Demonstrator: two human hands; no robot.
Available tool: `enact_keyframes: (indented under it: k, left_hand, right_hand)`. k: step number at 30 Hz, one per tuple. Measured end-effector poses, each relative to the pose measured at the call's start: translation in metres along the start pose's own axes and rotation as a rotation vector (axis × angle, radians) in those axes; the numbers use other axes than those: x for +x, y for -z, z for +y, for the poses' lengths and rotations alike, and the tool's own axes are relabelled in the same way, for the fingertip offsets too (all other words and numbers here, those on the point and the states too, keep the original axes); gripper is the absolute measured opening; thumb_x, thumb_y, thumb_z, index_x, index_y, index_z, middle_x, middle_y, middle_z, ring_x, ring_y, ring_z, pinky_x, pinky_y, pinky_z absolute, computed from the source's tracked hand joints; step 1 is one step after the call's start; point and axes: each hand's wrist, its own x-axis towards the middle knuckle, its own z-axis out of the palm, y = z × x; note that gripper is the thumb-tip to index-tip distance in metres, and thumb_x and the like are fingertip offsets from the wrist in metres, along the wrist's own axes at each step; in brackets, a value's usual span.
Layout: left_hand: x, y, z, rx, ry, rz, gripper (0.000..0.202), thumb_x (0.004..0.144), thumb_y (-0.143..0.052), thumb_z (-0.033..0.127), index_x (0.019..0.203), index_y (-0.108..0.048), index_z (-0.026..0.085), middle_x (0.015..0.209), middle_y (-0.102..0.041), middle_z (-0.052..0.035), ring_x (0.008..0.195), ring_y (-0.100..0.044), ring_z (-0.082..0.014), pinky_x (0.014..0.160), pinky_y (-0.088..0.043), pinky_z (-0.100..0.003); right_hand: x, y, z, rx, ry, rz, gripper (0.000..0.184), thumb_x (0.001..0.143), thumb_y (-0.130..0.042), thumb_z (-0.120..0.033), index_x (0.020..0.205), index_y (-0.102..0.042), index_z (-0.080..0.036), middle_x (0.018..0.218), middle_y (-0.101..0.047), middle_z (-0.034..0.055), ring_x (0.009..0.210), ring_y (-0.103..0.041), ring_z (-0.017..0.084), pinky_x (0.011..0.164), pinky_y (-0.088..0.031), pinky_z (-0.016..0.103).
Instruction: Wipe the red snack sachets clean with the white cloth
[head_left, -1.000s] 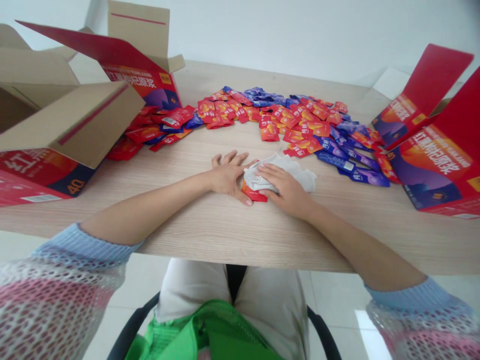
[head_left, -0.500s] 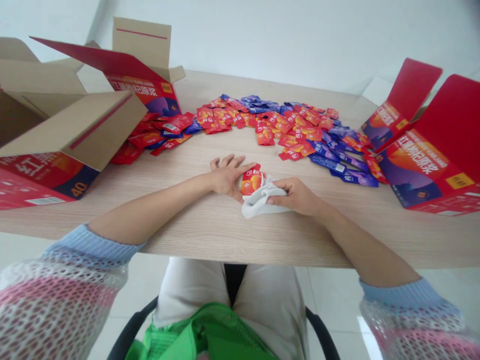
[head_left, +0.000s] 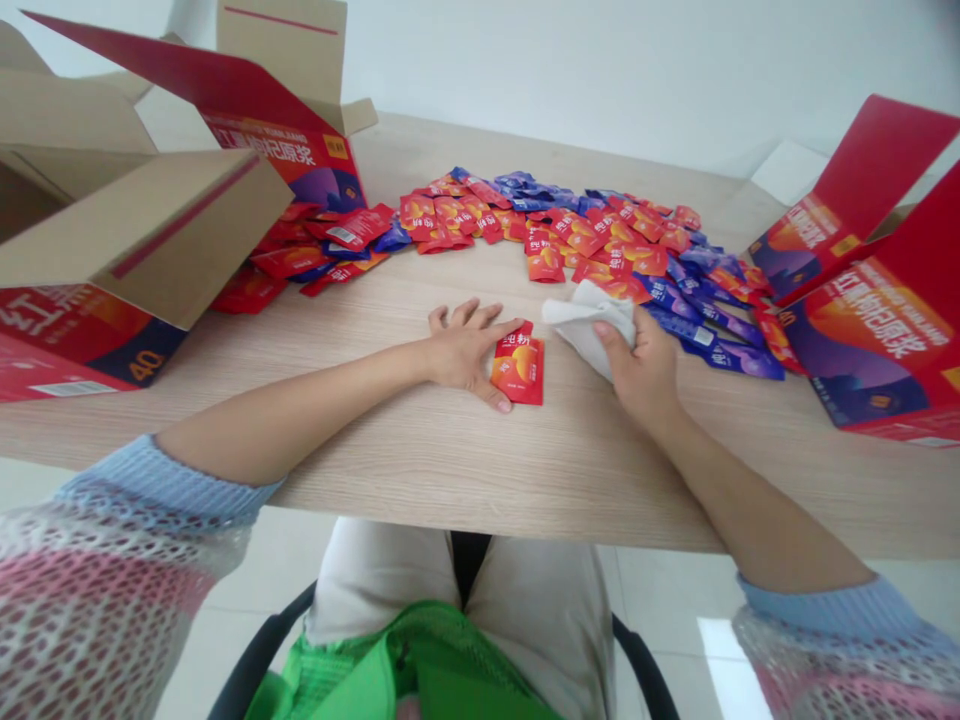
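Note:
My left hand [head_left: 466, 347] lies flat on the wooden table [head_left: 465, 460], fingers spread, its thumb and forefinger touching the left edge of a red sachet [head_left: 519, 363] that lies face up. My right hand [head_left: 645, 365] is closed on a crumpled white cloth [head_left: 586, 317], held just right of the sachet and lifted toward the pile. Several red and purple sachets [head_left: 600, 245] lie in an arc across the far side of the table.
An open cardboard carton [head_left: 112, 215] with red printed sides stands at the left, with a second red one [head_left: 300, 150] behind it. Two open red boxes [head_left: 870, 300] stand at the right edge. A green bag [head_left: 420, 665] rests on my lap.
My right hand has carried the white cloth off the red sachet, up and to the right. The sachet now lies uncovered and flat beside my left hand, which stayed in place.

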Motion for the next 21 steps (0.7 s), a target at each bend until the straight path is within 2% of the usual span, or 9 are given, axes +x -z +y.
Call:
enact_keyframes:
  k: [4, 7, 9, 12, 16, 19, 21]
  left_hand:
    - [0.001, -0.001, -0.001, 0.012, -0.012, 0.011, 0.121, 0.054, -0.067, 0.079, 0.154, -0.013, 0.035, 0.162, -0.005, -0.0118, 0.142, 0.002, -0.0478, 0.104, -0.001, -0.069]
    - [0.0, 0.001, 0.0, -0.001, -0.015, 0.0, 0.12, 0.054, -0.067, 0.079, 0.153, -0.014, 0.037, 0.162, -0.004, -0.0115, 0.143, 0.004, -0.0464, 0.103, 0.0, -0.07]
    - [0.0, 0.002, 0.001, -0.018, -0.009, -0.005, 0.12, 0.053, -0.067, 0.078, 0.153, -0.013, 0.039, 0.162, -0.003, -0.0103, 0.143, 0.004, -0.0456, 0.103, 0.0, -0.069]
    - [-0.001, 0.002, 0.002, -0.022, 0.005, -0.005, 0.121, 0.052, -0.068, 0.078, 0.153, -0.012, 0.04, 0.162, -0.003, -0.0093, 0.143, 0.004, -0.0452, 0.104, 0.001, -0.068]
    - [-0.002, -0.001, 0.002, 0.0, 0.008, 0.024, 0.12, 0.053, -0.069, 0.077, 0.153, -0.013, 0.04, 0.162, -0.005, -0.0099, 0.143, 0.002, -0.0443, 0.105, -0.001, -0.068]
    - [-0.002, -0.002, 0.001, 0.013, 0.013, 0.041, 0.118, 0.054, -0.069, 0.075, 0.152, -0.013, 0.04, 0.162, -0.006, -0.0096, 0.144, 0.001, -0.0433, 0.105, -0.001, -0.067]
    - [-0.001, -0.001, 0.0, 0.012, 0.013, 0.042, 0.119, 0.054, -0.07, 0.075, 0.152, -0.013, 0.041, 0.162, -0.006, -0.009, 0.144, 0.001, -0.0434, 0.105, -0.001, -0.066]
  right_hand:
    - [-0.009, -0.018, -0.011, -0.117, 0.072, -0.352, 0.045, 0.093, -0.044, -0.052, 0.12, -0.058, -0.019, 0.103, -0.071, 0.0108, 0.092, -0.065, 0.03, 0.073, -0.047, 0.038]
    - [-0.008, -0.021, -0.018, -0.149, 0.16, -0.483, 0.048, 0.094, -0.042, -0.052, 0.126, -0.055, -0.019, 0.114, -0.069, 0.012, 0.099, -0.064, 0.031, 0.076, -0.046, 0.038]
    - [-0.005, -0.017, -0.021, -0.167, 0.21, -0.553, 0.046, 0.094, -0.041, -0.053, 0.122, -0.058, -0.02, 0.109, -0.071, 0.011, 0.094, -0.065, 0.03, 0.073, -0.044, 0.036]
    - [0.002, -0.006, -0.023, -0.153, 0.248, -0.646, 0.04, 0.093, -0.044, -0.054, 0.108, -0.062, -0.022, 0.09, -0.072, 0.0074, 0.08, -0.065, 0.026, 0.066, -0.041, 0.033]
    - [0.005, 0.009, -0.024, -0.024, 0.235, -0.784, 0.035, 0.092, -0.049, -0.052, 0.095, -0.063, -0.02, 0.083, -0.069, 0.0044, 0.073, -0.062, 0.021, 0.064, -0.039, 0.03]
    - [0.002, 0.017, -0.024, 0.189, 0.183, -0.911, 0.033, 0.092, -0.051, -0.05, 0.093, -0.063, -0.02, 0.083, -0.067, 0.0017, 0.073, -0.06, 0.018, 0.066, -0.042, 0.028]
    - [-0.002, 0.018, -0.024, 0.357, 0.115, -0.983, 0.034, 0.091, -0.051, -0.051, 0.093, -0.063, -0.019, 0.08, -0.066, 0.0004, 0.069, -0.058, 0.015, 0.062, -0.043, 0.026]
